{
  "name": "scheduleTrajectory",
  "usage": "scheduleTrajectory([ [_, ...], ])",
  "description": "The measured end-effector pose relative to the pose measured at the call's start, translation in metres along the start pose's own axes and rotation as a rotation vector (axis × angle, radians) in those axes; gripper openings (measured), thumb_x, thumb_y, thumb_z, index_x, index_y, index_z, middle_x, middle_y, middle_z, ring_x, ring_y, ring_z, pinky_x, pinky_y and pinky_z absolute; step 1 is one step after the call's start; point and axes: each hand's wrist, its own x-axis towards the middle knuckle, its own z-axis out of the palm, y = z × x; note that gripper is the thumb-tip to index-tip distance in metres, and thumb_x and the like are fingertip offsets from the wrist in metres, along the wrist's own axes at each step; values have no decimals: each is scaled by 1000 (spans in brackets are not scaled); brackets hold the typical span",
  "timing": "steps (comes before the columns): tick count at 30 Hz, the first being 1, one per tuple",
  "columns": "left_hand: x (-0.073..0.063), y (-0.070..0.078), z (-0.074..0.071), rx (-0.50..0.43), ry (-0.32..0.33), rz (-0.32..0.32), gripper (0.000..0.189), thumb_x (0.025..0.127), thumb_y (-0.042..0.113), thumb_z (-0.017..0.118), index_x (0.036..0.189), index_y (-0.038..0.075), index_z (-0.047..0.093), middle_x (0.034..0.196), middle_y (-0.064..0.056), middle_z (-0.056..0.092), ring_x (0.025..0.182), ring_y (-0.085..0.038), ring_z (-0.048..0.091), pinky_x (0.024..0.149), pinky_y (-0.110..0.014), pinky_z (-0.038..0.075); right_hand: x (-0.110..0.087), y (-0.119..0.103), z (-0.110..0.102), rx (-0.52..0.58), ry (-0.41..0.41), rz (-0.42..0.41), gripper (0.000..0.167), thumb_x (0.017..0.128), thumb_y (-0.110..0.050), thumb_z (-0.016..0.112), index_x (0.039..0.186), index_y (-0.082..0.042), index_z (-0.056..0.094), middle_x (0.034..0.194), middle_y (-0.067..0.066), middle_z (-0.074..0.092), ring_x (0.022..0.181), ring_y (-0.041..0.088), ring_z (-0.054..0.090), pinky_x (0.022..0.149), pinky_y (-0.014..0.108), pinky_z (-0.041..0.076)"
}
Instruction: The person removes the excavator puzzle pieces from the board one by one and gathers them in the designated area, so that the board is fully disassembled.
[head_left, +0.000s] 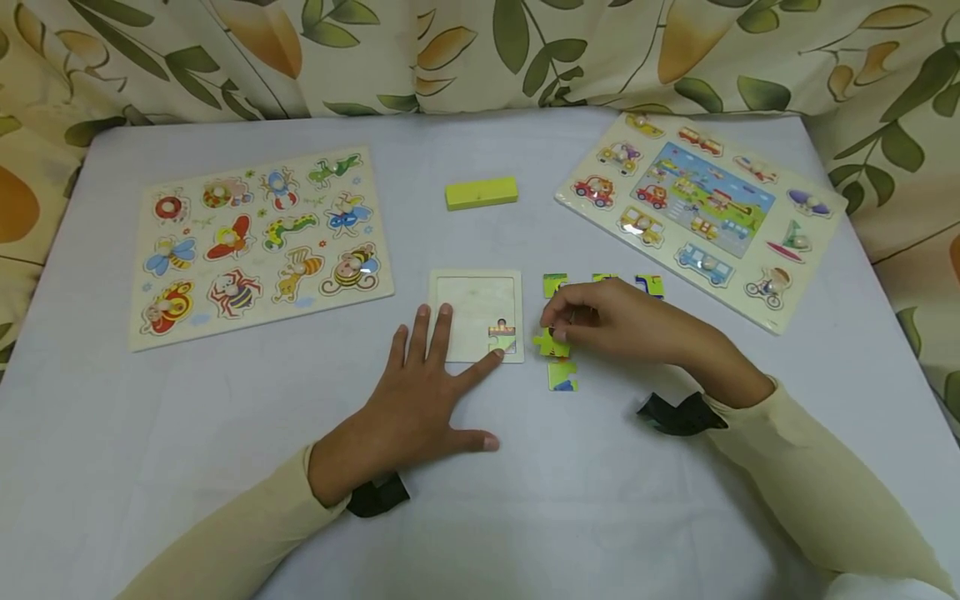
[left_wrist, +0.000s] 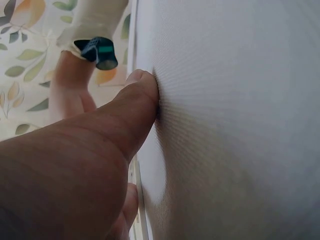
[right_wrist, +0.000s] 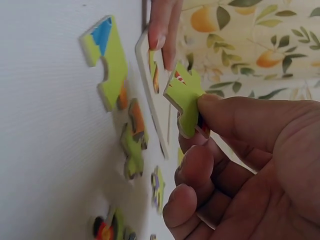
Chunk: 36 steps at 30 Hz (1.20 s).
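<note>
A square puzzle tray [head_left: 472, 293] lies flat mid-table, with joined puzzle pieces [head_left: 502, 332] in its near right corner. My left hand [head_left: 416, 396] is spread, its fingers straight; fingertips rest on the tray's near side and the index fingertip touches the pieces there. In the left wrist view the thumb [left_wrist: 127, 112] presses on the cloth. Right of the tray, my right hand [head_left: 618, 321] pinches a green puzzle piece [right_wrist: 184, 100] between thumb and fingers, lifted off the table. Below it lies a loose green piece with a blue patch [head_left: 562, 377].
More loose pieces [head_left: 649, 286] lie beyond the right hand, partly hidden. An insect knob puzzle board [head_left: 258, 242] lies at left, a vehicle board [head_left: 705, 208] at back right. A yellow-green box [head_left: 482, 193] sits behind the tray. A patterned curtain [head_left: 480, 58] borders the far edge.
</note>
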Motion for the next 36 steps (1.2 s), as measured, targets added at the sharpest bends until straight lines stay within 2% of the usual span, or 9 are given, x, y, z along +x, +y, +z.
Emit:
scheduleTrajectory([
  [6,0,0,2,2,6,-4,100,68,83,60,153,42,25,157,-27,-12,139,-49,-20,109,-64,-3,-15,7,1,7,7,19,15,92,-3,65,102,-13,70,99,-8,68,86,14,59,77,25,50],
  [15,1,0,3,-1,18,1,100,68,83,59,153,42,25,157,-27,-13,139,-48,-21,109,-64,-4,-30,13,5,3,0,75,16,91,-3,66,104,-12,70,98,-8,67,86,16,58,76,26,50],
  [20,0,0,3,-3,21,2,100,69,83,59,153,42,25,157,-26,-14,139,-48,-21,109,-64,-5,-39,15,3,3,-1,77,15,90,-2,67,101,-12,70,94,-6,67,83,16,58,72,25,50],
  [27,0,0,3,-8,24,1,99,69,82,60,153,42,25,157,-27,-13,139,-49,-20,109,-64,-4,-48,16,0,23,-82,127,15,90,-2,68,97,-15,69,88,-3,64,77,18,53,65,23,45],
  [36,1,-1,3,-15,15,-2,100,69,81,61,153,42,24,157,-26,-14,139,-48,-22,109,-64,-5,-51,17,1,-20,-70,123,17,87,-1,70,95,-16,69,79,-5,60,63,12,47,56,22,40],
])
